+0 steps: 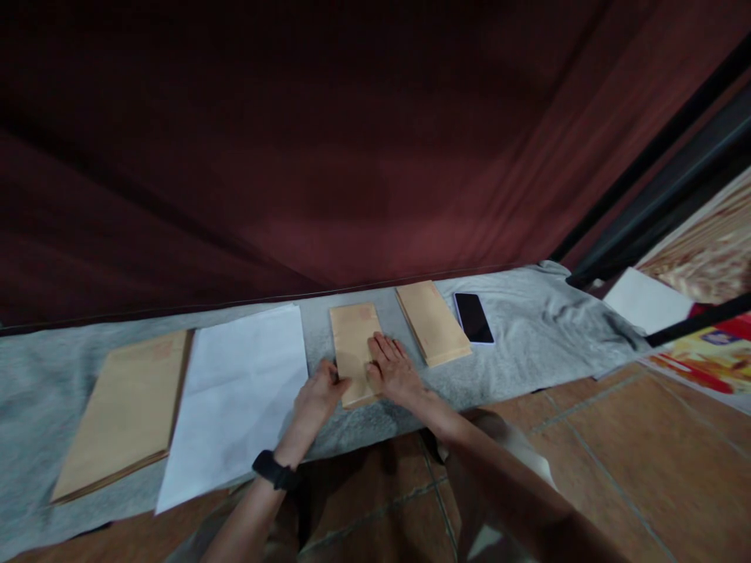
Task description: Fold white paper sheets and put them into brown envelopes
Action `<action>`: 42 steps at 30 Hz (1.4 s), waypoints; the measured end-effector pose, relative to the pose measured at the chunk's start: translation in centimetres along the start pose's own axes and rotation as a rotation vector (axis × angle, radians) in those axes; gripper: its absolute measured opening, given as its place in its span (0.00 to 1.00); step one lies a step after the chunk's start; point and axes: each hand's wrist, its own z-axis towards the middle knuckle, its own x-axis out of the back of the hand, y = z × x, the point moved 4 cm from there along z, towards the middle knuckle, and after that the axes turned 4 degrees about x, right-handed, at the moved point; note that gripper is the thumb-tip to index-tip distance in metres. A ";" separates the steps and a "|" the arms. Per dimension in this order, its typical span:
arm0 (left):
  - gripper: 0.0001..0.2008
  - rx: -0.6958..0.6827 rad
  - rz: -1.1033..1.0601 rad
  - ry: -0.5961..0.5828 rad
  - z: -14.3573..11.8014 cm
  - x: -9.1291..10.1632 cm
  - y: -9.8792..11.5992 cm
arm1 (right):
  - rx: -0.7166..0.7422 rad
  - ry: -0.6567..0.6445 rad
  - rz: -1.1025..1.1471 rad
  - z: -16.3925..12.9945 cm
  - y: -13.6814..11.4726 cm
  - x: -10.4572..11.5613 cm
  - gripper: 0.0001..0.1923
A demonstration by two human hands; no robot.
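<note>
A tan envelope (352, 336) lies on the grey cloth (528, 328) at the middle. My right hand (392, 367) rests flat on its near right part, fingers spread. My left hand (320, 395), with a black watch on the wrist, touches the envelope's near left corner with curled fingers. A white sheet of paper (235, 399) lies just left of the envelope. A small stack of tan envelopes (432, 322) lies just to the right.
A larger stack of tan envelopes (129, 410) lies at the far left. A black phone (473, 317) lies face up right of the small stack. A dark red curtain (352, 156) hangs behind. Brown floor tiles (616, 438) show in front, white paper (645, 301) at right.
</note>
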 end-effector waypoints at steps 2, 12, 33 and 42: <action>0.06 -0.051 0.193 0.122 -0.3 1.0 0.3 | -0.008 -0.004 -0.025 -0.1 -0.1 -0.3 0.29; 0.26 -0.675 0.192 0.266 5.3 -1.8 6.9 | -0.014 -0.050 0.103 0.3 0.0 0.1 0.28; 0.29 -0.791 0.475 0.021 7.6 -4.7 5.7 | -0.117 -0.116 0.223 1.8 2.1 3.4 0.19; 0.30 -0.805 0.402 -0.059 2.6 -5.2 4.1 | -0.164 -0.104 0.221 1.6 2.2 3.6 0.19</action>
